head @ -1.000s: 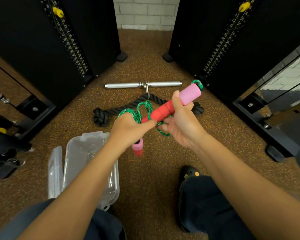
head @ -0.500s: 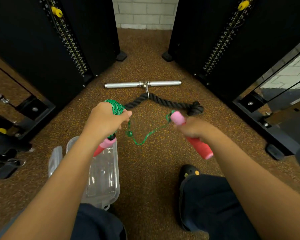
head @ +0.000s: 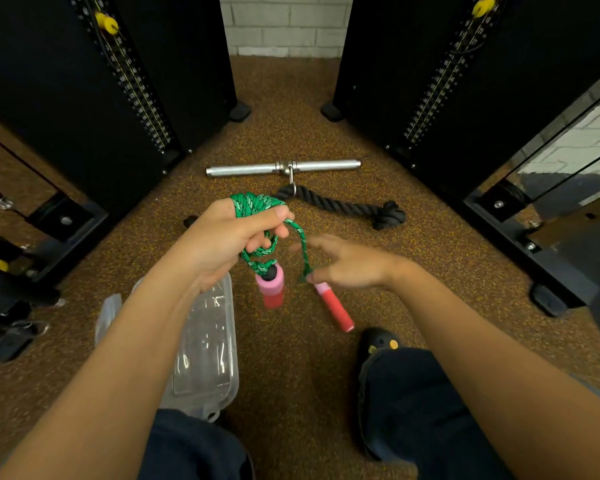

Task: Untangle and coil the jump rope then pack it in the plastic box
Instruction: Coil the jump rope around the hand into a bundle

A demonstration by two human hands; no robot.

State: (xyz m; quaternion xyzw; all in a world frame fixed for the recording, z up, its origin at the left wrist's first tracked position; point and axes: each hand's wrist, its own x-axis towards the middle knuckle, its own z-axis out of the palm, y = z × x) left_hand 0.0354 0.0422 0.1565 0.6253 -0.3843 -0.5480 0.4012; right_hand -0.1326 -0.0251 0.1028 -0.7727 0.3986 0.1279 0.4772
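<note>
My left hand [head: 234, 237] grips a bundle of coils of the green jump rope [head: 257, 202] at chest height above the floor. One pink-and-red handle [head: 271, 287] dangles straight down from this hand. A short strand runs to the second handle [head: 334, 306], which hangs tilted just under my right hand [head: 347, 261]. That hand is blurred, its fingers spread and straight, the thumb close to the handle's pink end. The clear plastic box [head: 205, 348] lies open on the floor, partly under my left forearm.
The box's clear lid [head: 107, 315] lies left of it. A steel bar [head: 283, 167] with a black knotted rope [head: 347, 206] lies on the speckled floor ahead. Black weight-stack machines [head: 94, 84] stand on both sides. My knees and a black shoe [head: 378, 342] are below.
My right hand has let go of its handle and moved left toward my left hand. The slack strand between the hands has shortened, and the freed handle now dangles.
</note>
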